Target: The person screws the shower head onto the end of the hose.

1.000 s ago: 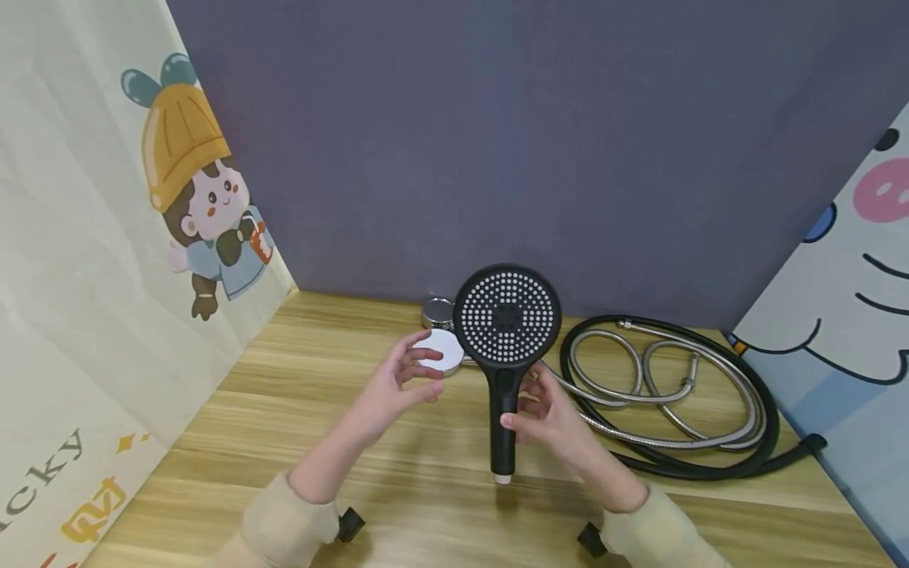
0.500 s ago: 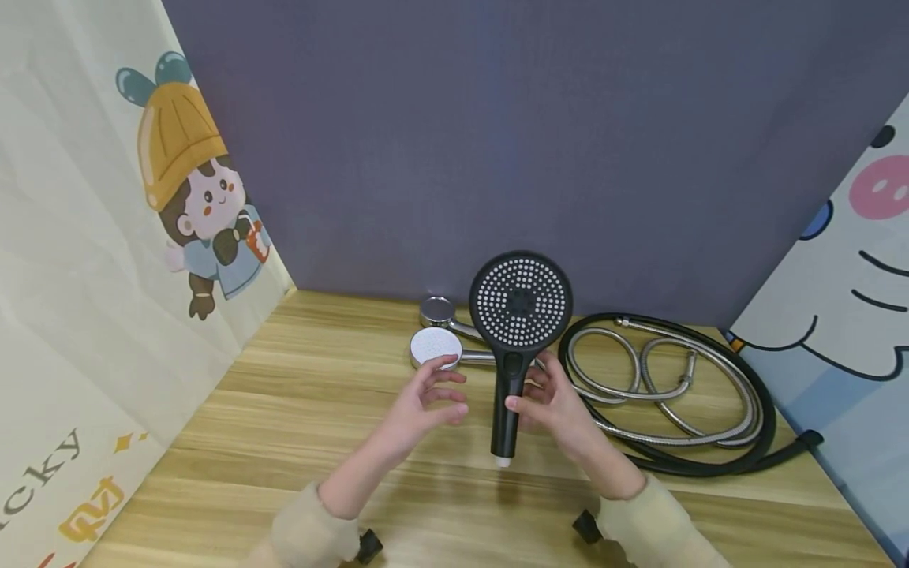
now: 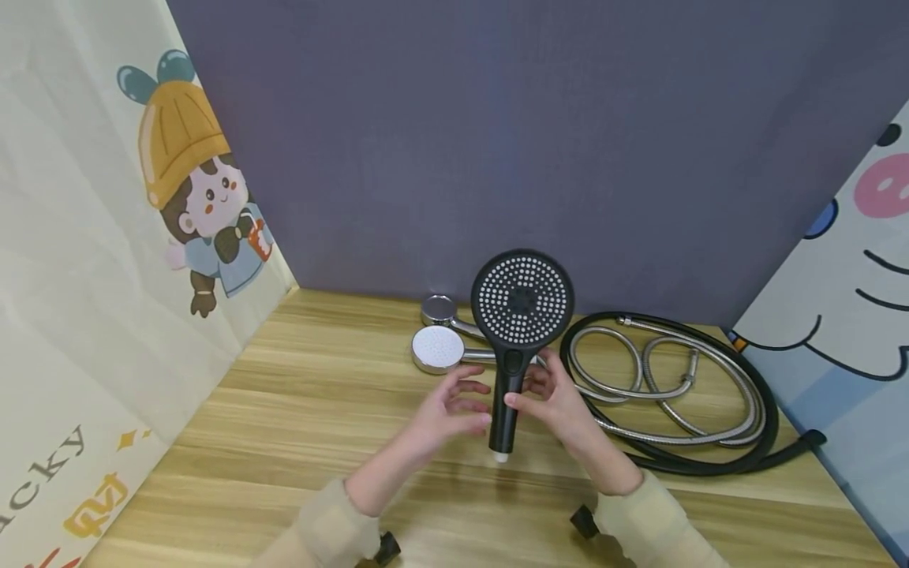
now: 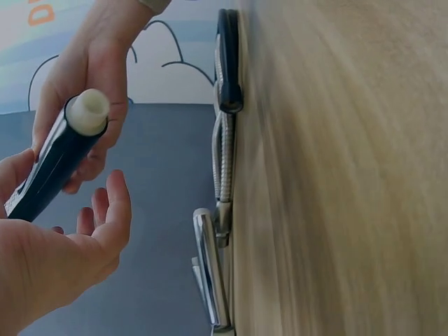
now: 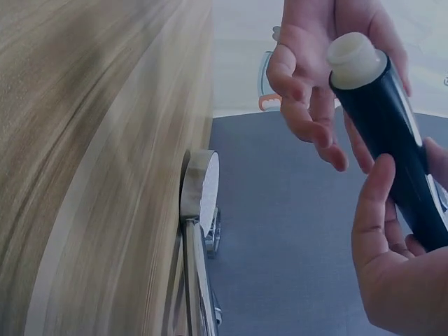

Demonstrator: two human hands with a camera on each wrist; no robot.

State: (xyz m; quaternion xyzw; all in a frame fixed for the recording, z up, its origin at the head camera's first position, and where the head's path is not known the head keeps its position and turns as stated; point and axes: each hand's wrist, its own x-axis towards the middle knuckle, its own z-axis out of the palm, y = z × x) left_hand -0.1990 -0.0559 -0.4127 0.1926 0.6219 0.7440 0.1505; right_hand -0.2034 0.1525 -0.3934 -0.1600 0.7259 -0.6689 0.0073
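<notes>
My right hand (image 3: 557, 402) holds a black shower head (image 3: 521, 300) upright by its handle, thumb in front and fingers behind, above the table. Its round face of pale nozzles points toward me, and a white threaded end (image 5: 352, 56) shows at the handle's bottom. Just left of the handle is my left hand (image 3: 450, 410), its fingers spread and loosely bent with a gap to the handle in the head view. Behind it on the table lies a chrome shower head with a white face (image 3: 438, 349), and farther back a smaller chrome shower head (image 3: 439, 309).
At the right of the wooden table (image 3: 298, 410), several silver metal hoses (image 3: 682, 442) lie coiled with a thick black hose (image 3: 774, 430). A dark panel (image 3: 497, 142) stands along the back edge, with printed cloth walls (image 3: 85, 276) at the sides.
My left hand has moved right, from over the white-faced shower head to beside the black handle. The black shower head has risen slightly and shifted a little right in my right hand.
</notes>
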